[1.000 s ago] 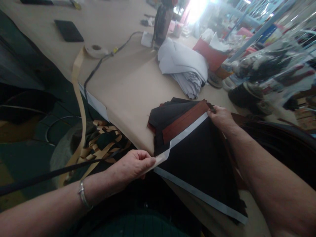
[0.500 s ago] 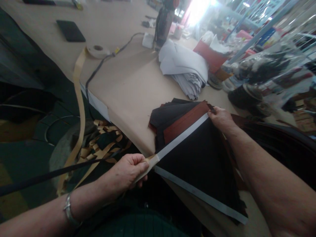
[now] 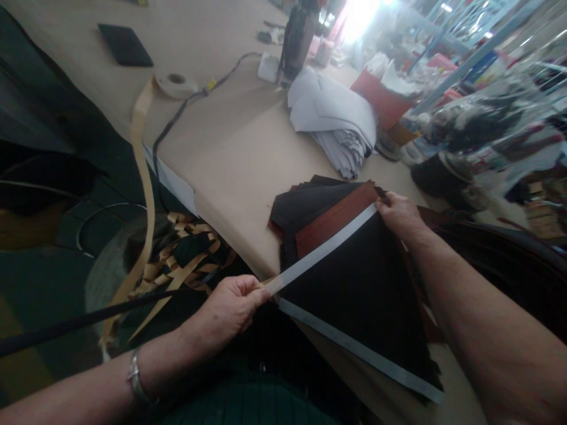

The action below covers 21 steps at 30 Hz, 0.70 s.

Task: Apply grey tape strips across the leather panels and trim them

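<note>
Nearest us, a bracelet (image 3: 137,378) circles the left wrist. Our left hand (image 3: 237,304) is just off the worktop's near corner, thumb and fingers clamped on the end of a white strip (image 3: 330,245); we note tan at the pinched end. The strip runs straight along one edge of a black panel (image 3: 358,277), which lies over that near corner of the worktop (image 3: 225,159). A second white strip (image 3: 363,348) follows the panel's lower edge. Our right hand (image 3: 401,215) has fingers and thumb together on the panel's farther corner, by the first strip's other end.

Below the worktop's left edge we see a tangle of tan strips (image 3: 186,254). Just beyond the panel, a reddish-brown piece (image 3: 332,221) shows, with dark pieces (image 3: 292,206) fanned beside it.

Farther in, a folded white stack (image 3: 330,112) sits towards the worktop's right side. Near the left edge stands a tape roll (image 3: 175,85), its tan tail hanging over. Past it lies a flat dark rectangle (image 3: 126,46).
</note>
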Each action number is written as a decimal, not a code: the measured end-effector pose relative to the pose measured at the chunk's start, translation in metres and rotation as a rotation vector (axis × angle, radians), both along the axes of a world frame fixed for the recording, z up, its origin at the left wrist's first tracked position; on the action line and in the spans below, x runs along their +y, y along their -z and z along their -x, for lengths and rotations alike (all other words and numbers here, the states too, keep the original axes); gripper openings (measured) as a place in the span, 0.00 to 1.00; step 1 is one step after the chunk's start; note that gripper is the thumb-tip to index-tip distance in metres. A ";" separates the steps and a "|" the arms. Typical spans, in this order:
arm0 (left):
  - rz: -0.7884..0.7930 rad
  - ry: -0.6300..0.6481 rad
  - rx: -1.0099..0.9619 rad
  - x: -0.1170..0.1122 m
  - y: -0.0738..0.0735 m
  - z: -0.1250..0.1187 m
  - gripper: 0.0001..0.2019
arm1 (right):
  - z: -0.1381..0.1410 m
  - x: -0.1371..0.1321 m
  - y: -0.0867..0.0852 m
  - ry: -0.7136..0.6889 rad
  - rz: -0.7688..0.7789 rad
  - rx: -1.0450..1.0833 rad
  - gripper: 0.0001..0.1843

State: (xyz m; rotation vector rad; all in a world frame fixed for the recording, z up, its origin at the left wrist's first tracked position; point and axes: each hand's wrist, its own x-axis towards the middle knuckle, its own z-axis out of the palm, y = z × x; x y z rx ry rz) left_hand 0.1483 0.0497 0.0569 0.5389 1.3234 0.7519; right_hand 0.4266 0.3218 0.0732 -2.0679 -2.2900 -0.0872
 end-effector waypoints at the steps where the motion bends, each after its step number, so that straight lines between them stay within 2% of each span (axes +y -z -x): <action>1: 0.001 -0.002 0.013 0.000 0.002 -0.001 0.22 | 0.000 0.000 0.000 -0.002 0.003 0.001 0.14; 11: -0.043 -0.013 0.045 0.001 0.025 -0.005 0.25 | 0.001 -0.001 0.000 -0.003 0.007 -0.037 0.16; 15: -0.057 -0.017 0.034 0.000 0.028 -0.006 0.25 | 0.007 -0.005 -0.013 -0.007 0.046 -0.042 0.15; 17: -0.062 -0.016 0.032 0.000 0.028 -0.007 0.25 | 0.021 -0.021 -0.024 -0.035 0.026 -0.014 0.12; 19: -0.064 -0.011 0.030 0.000 0.027 -0.006 0.25 | 0.045 -0.050 -0.034 -0.139 0.034 0.067 0.08; 21: -0.063 -0.001 0.031 0.001 0.025 -0.006 0.25 | 0.074 -0.091 -0.040 -0.355 0.200 0.209 0.05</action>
